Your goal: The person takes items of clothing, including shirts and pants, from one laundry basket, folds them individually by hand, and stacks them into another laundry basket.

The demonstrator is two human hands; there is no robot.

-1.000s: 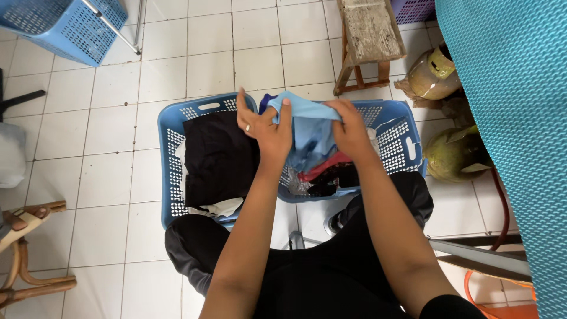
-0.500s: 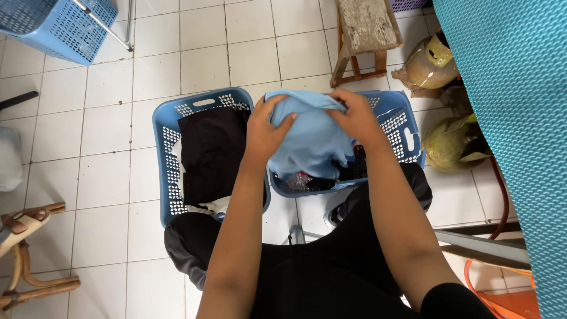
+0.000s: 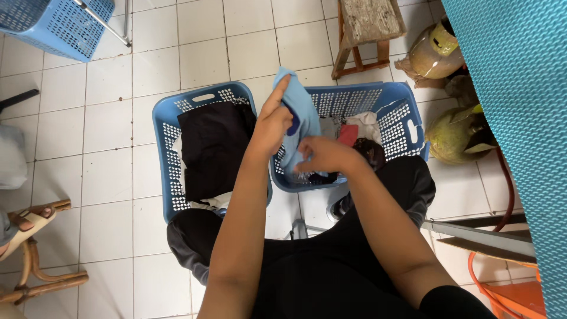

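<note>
Light blue cloth point(image 3: 301, 112) pinched upright in left hand point(image 3: 273, 125). Right hand point(image 3: 322, 155) loosely curled, gripping its lower edge. Blue baskets point(image 3: 165, 159) below

The floor point(image 3: 106, 177) is of white square tiles. Directly on it stand two blue plastic baskets side by side, the left basket point(image 3: 168, 177) (with dark folded cloth inside) and the right basket point(image 3: 396, 118) with mixed clothes. A wooden stool point(image 3: 369, 29) stands behind them, and two greenish gas cylinders point(image 3: 455, 139) are at the right.
</note>
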